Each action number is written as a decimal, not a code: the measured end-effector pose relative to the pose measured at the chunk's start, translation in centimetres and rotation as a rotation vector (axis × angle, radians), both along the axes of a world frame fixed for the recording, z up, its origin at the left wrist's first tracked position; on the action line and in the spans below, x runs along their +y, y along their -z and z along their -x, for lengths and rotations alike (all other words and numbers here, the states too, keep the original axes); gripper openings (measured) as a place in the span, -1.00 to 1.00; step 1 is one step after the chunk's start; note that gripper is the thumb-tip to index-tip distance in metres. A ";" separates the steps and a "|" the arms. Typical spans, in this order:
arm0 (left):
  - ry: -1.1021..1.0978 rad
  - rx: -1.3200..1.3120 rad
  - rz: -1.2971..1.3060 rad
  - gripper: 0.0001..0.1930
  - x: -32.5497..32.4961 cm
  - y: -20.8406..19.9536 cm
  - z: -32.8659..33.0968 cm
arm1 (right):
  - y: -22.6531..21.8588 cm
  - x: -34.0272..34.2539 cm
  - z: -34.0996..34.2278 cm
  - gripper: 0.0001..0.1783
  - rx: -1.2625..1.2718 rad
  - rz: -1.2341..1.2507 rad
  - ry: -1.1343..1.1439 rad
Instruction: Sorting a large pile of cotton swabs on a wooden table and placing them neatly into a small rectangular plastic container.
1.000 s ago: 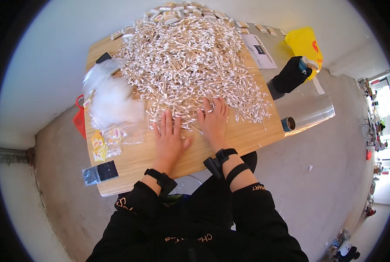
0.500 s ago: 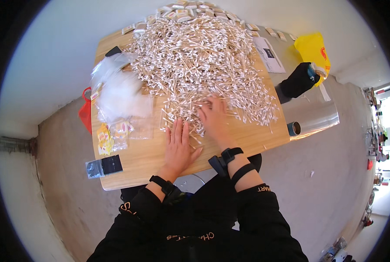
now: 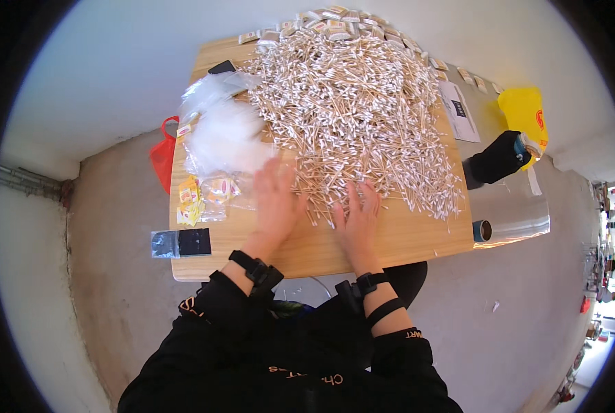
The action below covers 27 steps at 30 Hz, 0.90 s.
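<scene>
A large heap of cotton swabs (image 3: 362,103) with white tips and pale wooden sticks spreads over the wooden table (image 3: 417,241). At its near left edge, my left hand (image 3: 276,203) lies beside the swabs with fingers stretched, slightly blurred, its fingertips close to the clear plastic bags (image 3: 218,141). My right hand (image 3: 359,224) has its fingers spread on the near edge of the heap, touching swabs. Neither hand holds anything that I can see. Some swabs lie between the two hands.
Filled packs (image 3: 335,27) line the far edge. Yellow labels (image 3: 190,199) and a black item in a clear pouch (image 3: 184,243) lie left; a red bag (image 3: 163,162) hangs there. Right stand a black-covered bottle (image 3: 497,158), a yellow bag (image 3: 524,117), a dark cup (image 3: 482,230) and a paper sheet (image 3: 460,113).
My left hand has moved away from the swabs toward the plastic bags. My right hand has drawn back to the near edge of the heap. The whole view has shifted.
</scene>
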<state>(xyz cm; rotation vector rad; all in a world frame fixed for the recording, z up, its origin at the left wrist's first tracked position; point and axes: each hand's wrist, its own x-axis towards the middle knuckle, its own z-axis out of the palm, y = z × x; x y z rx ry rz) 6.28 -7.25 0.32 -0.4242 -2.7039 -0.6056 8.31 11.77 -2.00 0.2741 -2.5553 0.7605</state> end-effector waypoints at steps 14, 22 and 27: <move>-0.371 0.079 0.078 -0.45 -7.0 -1.4 2.4 | 0.0 -0.4 0.1 -0.43 -0.036 0.059 0.031; -0.205 -0.058 0.024 -0.69 -8.8 -1.5 3.6 | 0.2 -0.3 0.1 -0.44 -0.046 0.079 0.035; -0.419 -0.263 -0.535 -0.71 -10.0 -3.9 5.6 | -0.3 -0.2 0.0 -0.44 -0.037 0.044 0.033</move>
